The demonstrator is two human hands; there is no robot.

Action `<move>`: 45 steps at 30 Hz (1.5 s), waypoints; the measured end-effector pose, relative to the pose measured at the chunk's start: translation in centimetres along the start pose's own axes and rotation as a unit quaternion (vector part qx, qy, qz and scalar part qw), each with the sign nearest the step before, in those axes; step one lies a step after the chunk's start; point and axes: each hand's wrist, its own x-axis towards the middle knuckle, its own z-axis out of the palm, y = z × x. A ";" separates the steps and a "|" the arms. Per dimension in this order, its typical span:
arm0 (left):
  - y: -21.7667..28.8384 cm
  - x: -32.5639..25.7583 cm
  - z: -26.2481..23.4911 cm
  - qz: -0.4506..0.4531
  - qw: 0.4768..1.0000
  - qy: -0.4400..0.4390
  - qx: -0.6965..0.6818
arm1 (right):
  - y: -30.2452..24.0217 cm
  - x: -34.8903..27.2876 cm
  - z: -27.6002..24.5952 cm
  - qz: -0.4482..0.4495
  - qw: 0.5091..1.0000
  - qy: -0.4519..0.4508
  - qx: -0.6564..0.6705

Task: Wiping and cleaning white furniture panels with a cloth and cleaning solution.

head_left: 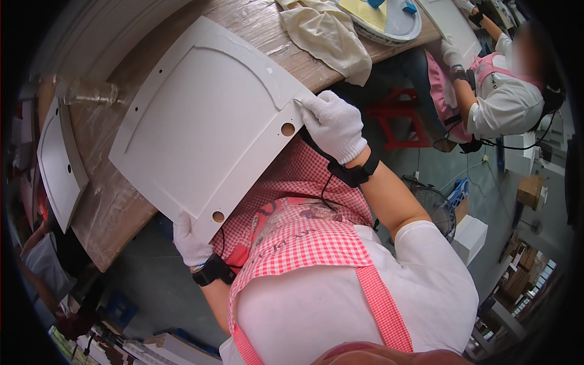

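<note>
A white cabinet door (pixel 201 115) with a raised curved frame lies tilted across the table edge in front of me. Two round hinge holes run along its near edge, and small dark holes dot the far one. My left hand (pixel 191 238), in a white knit glove, grips the near left corner, its fingers partly hidden by the door. Also gloved, my right hand (pixel 333 125) is closed at the right corner, with its fingertips pressed on the edge there. Whether a small piece sits under those fingertips is too small to tell.
The wooden table (pixel 115 201) wears a shiny plastic film. On it are a clear glass jar (pixel 91 92), a cream cloth (pixel 328 39) and a round white tub lid (pixel 395 24). Another white panel (pixel 61 164) stands at left. A co-worker (pixel 499 91) sits at right near a red stool (pixel 398 118).
</note>
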 end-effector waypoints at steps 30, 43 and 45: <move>0.3 0.3 0.0 -0.006 0.999 -0.037 -0.025 | -0.2 0.2 0.1 -0.031 0.999 -0.018 0.033; 3.1 1.4 -1.8 0.037 0.997 -0.005 0.062 | 4.0 19.2 3.1 0.059 0.990 -0.056 0.119; 3.1 1.5 -2.3 0.046 0.996 -0.003 0.078 | 4.4 22.6 2.4 0.043 0.998 -0.055 0.006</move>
